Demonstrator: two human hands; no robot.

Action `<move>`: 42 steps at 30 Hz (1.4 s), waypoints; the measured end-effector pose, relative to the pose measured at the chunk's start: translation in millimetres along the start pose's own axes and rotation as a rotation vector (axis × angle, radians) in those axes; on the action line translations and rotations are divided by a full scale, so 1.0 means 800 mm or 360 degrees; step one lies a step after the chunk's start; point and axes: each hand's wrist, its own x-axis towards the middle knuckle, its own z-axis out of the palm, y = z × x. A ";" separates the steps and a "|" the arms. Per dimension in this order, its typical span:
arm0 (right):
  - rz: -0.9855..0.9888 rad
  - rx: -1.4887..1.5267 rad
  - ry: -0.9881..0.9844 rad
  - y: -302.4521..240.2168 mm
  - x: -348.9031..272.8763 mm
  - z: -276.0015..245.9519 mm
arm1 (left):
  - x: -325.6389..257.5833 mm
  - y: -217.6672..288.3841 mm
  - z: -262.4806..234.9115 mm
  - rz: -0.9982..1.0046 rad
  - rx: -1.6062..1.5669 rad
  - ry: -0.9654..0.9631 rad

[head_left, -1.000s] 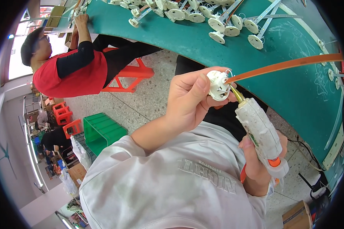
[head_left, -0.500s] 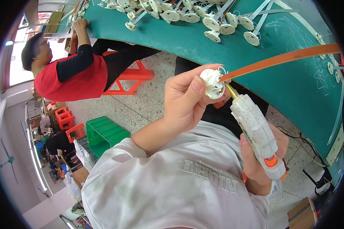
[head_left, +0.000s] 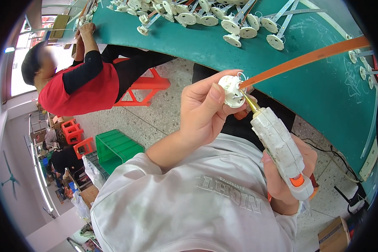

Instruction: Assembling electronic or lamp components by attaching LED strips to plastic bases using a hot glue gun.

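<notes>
My left hand [head_left: 206, 103] pinches a round white plastic base [head_left: 231, 90] between thumb and fingers. A long orange-brown strip [head_left: 306, 61] rises from the base and stretches off to the right, and a thin white wire loops beside the joint. Wrapped around a white hot glue gun [head_left: 279, 140] is my right hand [head_left: 287, 168]. The gun's brass-coloured nozzle [head_left: 252, 103] points up and left, its tip at the base where the strip meets it. Whether the tip touches cannot be made out.
Several similar white bases with strips [head_left: 235, 27] lie along the far side of the green table [head_left: 189, 44]. At left a person in red [head_left: 80, 90] sits on a red stool [head_left: 145, 86]. A green crate [head_left: 117, 149] stands on the floor, and a black cable [head_left: 340, 157] hangs at right.
The glue gun has shifted slightly up and left, bringing its nozzle closer to the strip's joint. The base has turned a little in my left hand.
</notes>
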 end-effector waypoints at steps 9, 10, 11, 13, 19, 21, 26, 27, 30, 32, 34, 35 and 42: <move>-0.0029 0.0007 0.0009 -0.001 -0.002 0.000 | 0.000 -0.003 0.001 0.0244 0.0096 0.0000; -0.0030 0.0005 0.0007 -0.001 -0.003 0.000 | -0.001 -0.004 0.000 0.0246 0.0095 0.0000; -0.0037 0.0019 0.0006 -0.002 -0.003 0.000 | -0.001 -0.004 -0.001 0.0276 0.0106 0.0005; -0.0048 0.0033 0.0001 -0.003 -0.003 0.000 | 0.001 -0.004 -0.003 0.0311 0.0117 0.0013; -0.0058 -0.0012 -0.0004 -0.004 -0.003 0.001 | 0.005 -0.008 0.000 0.0622 0.0044 0.0072; -0.0091 0.0010 -0.0034 -0.001 -0.004 0.002 | 0.005 -0.006 -0.001 0.0538 0.0012 0.0063; -0.0032 0.0002 -0.0035 -0.004 0.000 0.006 | 0.003 -0.007 0.001 0.0507 -0.0098 0.0064; -0.0014 0.0004 -0.0024 -0.004 0.001 0.007 | 0.004 -0.007 0.001 0.0478 -0.0126 0.0079; -0.0104 0.0031 0.0032 -0.001 0.003 0.010 | 0.005 0.006 0.002 -0.0022 -0.0532 0.0166; -0.0110 0.0087 -0.0015 -0.002 0.003 0.004 | 0.008 0.005 -0.009 -0.0163 -0.0724 0.0120; -0.0117 0.0146 -0.0065 -0.001 0.001 0.003 | 0.012 0.006 -0.013 -0.0372 -0.0963 0.0057; -0.0121 0.0102 0.0039 0.002 -0.001 0.007 | 0.014 0.007 -0.012 -0.0364 -0.0960 0.0059; -0.0188 0.0150 0.0119 0.008 -0.002 0.008 | 0.021 0.009 -0.008 -0.0656 -0.1292 -0.0012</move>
